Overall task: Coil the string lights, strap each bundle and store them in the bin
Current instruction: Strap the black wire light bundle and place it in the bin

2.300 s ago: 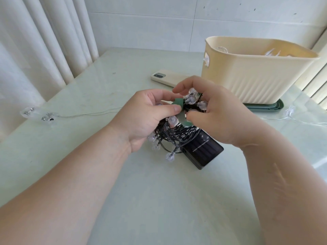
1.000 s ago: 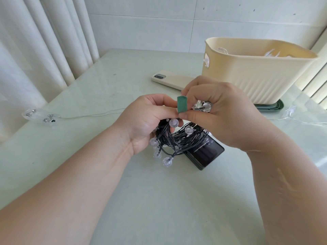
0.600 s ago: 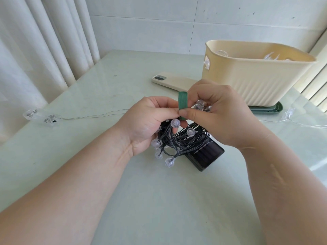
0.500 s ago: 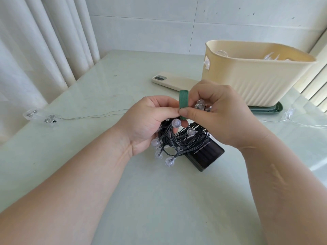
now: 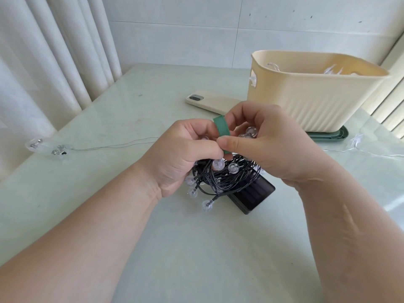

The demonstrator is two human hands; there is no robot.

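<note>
In the middle of the frame, two bare hands hold a bunch of string lights just above a pale green table. The lights are black wires with small clear balls, wound into a messy round bunch. The left hand has its fingers curled round the left side of the bunch. The right hand pinches a green strap between its thumb and first finger. The strap stands almost straight up in the frame, with its top end leaning a little to the left and its bottom end going down into the bunch. The tips of both thumbs meet beside the strap. A flat black box sticks out from under the bunch toward the lower right and rests on the table. In the upper right, a cream bin stands on a green lid, with some clear lights showing inside. A cream phone lies flat just left of the bin. At the left edge, a small clear case lies on the table, and a thin wire runs from it toward the left hand. White curtains hang in the upper left.
</note>
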